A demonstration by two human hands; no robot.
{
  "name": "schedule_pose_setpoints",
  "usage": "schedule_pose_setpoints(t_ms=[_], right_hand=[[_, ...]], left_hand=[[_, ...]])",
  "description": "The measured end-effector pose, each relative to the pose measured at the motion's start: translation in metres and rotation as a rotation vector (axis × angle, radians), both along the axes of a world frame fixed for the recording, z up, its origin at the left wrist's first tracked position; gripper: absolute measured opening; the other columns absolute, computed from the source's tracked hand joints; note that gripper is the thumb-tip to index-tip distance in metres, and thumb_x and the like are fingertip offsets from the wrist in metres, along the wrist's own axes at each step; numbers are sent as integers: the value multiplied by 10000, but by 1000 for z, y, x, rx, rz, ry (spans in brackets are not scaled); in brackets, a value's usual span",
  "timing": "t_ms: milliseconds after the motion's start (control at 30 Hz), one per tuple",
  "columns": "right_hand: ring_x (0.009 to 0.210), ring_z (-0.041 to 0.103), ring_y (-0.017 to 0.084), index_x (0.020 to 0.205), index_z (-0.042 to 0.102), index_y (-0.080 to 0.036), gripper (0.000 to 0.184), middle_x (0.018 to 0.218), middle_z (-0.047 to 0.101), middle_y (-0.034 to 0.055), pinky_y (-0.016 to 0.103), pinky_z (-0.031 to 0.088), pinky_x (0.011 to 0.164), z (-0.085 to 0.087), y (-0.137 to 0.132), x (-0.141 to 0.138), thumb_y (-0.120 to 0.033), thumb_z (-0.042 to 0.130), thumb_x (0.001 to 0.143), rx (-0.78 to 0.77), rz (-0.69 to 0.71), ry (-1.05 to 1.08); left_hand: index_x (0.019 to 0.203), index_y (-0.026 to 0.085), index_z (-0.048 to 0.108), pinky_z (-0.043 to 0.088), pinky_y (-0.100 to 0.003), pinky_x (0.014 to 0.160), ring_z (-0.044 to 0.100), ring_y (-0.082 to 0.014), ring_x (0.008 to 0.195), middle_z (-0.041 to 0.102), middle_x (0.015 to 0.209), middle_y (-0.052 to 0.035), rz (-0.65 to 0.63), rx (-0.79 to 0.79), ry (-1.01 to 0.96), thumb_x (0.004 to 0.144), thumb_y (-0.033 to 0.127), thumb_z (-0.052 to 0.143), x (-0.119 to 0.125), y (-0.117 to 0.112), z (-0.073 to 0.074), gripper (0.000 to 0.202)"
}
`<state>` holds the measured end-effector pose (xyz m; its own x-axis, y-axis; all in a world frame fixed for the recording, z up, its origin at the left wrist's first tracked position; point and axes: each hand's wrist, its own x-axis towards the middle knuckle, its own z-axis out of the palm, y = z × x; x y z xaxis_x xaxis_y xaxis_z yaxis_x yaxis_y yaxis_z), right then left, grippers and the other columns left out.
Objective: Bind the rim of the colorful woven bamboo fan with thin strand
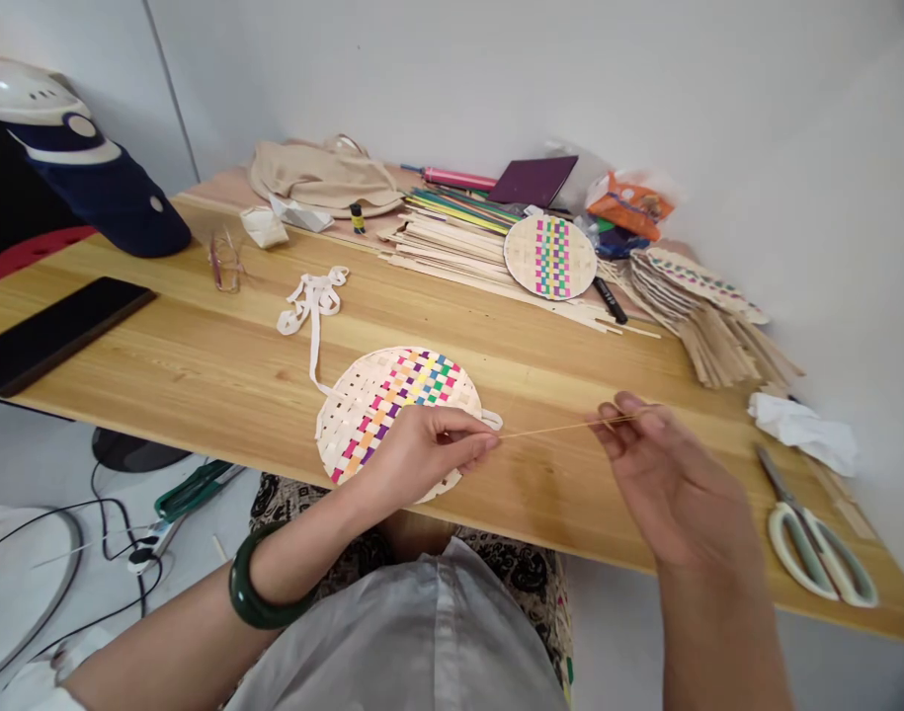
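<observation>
A round woven mat (363, 395) of pale strips with a multicoloured checked band lies at the table's front edge. White ribbon (314, 326) runs along its rim, with a loose heap of it trailing behind. My left hand (414, 454), a dark green bangle on the wrist, is over the mat's right part. Its thumb and forefinger pinch a thin yellowish thread (544, 431) beside a small ribbon loop (491, 420). To the right, my right hand (666, 469) is closed on the thread's other end, holding it taut. Whether a needle is in these fingers I cannot make out.
Scissors (814, 553) and crumpled white tissue (803, 432) lie at right. Behind are a finished woven disc (550, 257), pale strips (452, 247), a marker (610, 299) and handled woven fans (710, 306). Glasses (225, 262), a phone (58, 331) and a blue bottle (118, 188) stand left.
</observation>
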<state>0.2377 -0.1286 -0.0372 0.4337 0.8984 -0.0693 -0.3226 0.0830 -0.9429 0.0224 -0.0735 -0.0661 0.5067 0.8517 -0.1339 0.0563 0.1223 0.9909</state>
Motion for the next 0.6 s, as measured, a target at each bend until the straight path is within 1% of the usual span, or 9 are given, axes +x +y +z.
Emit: schedule_pose_setpoints(t_ms=[100,167,233,333,433,500,600], right_hand=[[818,590,138,669,694,-197,8,826,609,12,276,541,816,11,-2,27,-203,697,673,39,-137,47],[789,590,124,663,680,-171,39,809,601,11,251,554,797,16,-6,44,-166,657,694,75,-250,67],[768,587,110,659,668,-154,71,811,602,9,229,564,790,21,-12,61,-135,623,709,108,-372,89],[778,588,105,630,657,-151,119,799,605,10,200,561,810,25,-22,82,-116,581,715,129,-545,125],[773,594,101,611,662,-153,147,783,598,17,181,537,856,24,-32,100,-101,560,703,117,-671,145],[749,591,97,588,660,-165,174,779,596,19,185,507,914,21,-38,110,-88,551,700,105,-739,141],[749,589,116,552,655,-192,208,801,606,32,233,457,1007,14,-44,120,-94,546,699,85,-787,120]], left_hand=[[792,182,759,437,-211,567,592,-127,596,688,658,-13,41,293,159,821,345,641,-7,11,4,203],[800,191,759,435,-216,611,618,-134,653,708,715,-13,79,500,253,847,312,615,-11,21,8,194],[816,189,754,438,-220,654,636,-137,704,724,781,-15,102,661,303,861,269,600,-14,32,10,179],[830,176,744,440,-229,655,645,-143,722,727,816,-27,101,796,365,870,237,584,-15,53,9,175],[847,170,733,447,-237,659,646,-146,732,721,831,-38,89,903,397,885,230,561,-11,72,6,186],[869,170,724,447,-240,664,642,-147,744,715,841,-42,86,1007,434,898,227,541,-9,81,7,193],[866,183,714,421,-246,632,631,-158,764,704,839,-46,92,1183,603,916,218,505,-12,86,14,218]])
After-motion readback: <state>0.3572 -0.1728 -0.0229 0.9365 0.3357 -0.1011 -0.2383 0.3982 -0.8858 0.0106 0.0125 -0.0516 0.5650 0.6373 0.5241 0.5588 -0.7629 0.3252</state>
